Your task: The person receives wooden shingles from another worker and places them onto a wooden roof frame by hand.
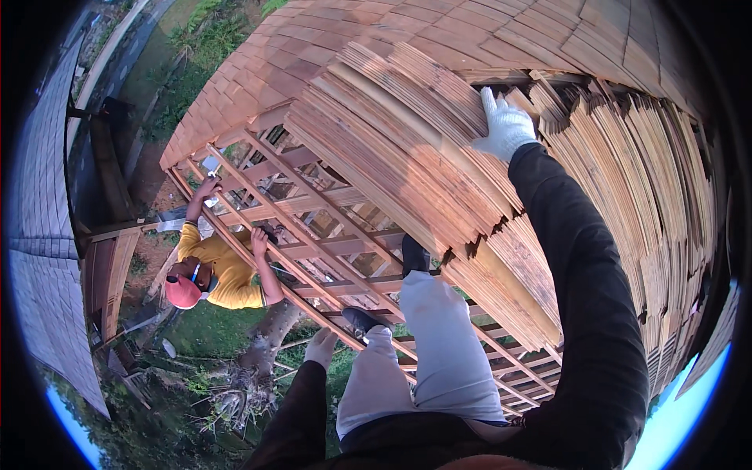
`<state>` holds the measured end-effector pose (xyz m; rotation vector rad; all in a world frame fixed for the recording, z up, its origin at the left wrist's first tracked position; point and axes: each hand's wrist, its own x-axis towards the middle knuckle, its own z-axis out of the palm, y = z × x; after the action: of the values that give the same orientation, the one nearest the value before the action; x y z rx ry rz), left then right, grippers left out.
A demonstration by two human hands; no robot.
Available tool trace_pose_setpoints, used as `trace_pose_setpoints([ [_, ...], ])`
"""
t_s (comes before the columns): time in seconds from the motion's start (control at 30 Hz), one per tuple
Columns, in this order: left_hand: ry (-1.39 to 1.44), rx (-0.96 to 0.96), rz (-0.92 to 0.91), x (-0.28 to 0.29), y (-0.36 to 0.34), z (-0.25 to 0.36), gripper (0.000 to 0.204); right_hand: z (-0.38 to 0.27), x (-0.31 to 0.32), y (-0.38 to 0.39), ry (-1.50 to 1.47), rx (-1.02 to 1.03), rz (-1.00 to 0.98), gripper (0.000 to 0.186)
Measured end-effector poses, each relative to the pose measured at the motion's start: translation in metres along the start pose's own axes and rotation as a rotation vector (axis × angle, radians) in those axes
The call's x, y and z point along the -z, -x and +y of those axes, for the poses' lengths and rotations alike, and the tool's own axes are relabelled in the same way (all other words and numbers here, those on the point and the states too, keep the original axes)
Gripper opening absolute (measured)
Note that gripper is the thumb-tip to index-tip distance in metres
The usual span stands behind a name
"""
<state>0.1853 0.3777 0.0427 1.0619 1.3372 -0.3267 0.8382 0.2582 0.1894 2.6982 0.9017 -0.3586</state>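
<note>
My right hand (507,129), in a white knit glove, reaches forward to the far end of the stacked wooden shingles (407,149). Its thumb and forefinger are spread apart and touch the stack's upper edge; the other fingers are partly hidden. More brown shingles (627,180) lean in dense rows just right of this hand. Low and left of my knees is my left hand (320,348), gloved as well, beside the outer roof batten (313,313). Its fingers are too small and partly covered to read, and no object shows in it.
My shoes stand on an open grid of battens (337,211), with ground visible far below. At left, a person in a yellow shirt (235,266) and red cap grips the roof edge. Finished shingle roofing (258,70) curves across the top. A neighbouring roof (47,227) lies far left.
</note>
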Motion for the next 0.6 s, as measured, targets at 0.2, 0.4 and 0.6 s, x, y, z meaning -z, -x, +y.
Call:
trace_pose_setpoints([
  [0.2, -0.017, 0.122, 0.076, 0.031, -0.009, -0.092, 0.058, -0.006, -0.024, -0.005, -0.037, 0.079, 0.128, 0.115],
  [0.4, -0.045, 0.075, 0.067, 0.024, -0.005, -0.098, 0.044, -0.012, 0.014, 0.026, -0.111, -0.027, -0.142, 0.113],
  [0.6, 0.015, 0.073, -0.038, 0.013, -0.003, -0.043, 0.049, 0.059, -0.03, -0.013, -0.626, -0.039, -0.194, 0.095],
])
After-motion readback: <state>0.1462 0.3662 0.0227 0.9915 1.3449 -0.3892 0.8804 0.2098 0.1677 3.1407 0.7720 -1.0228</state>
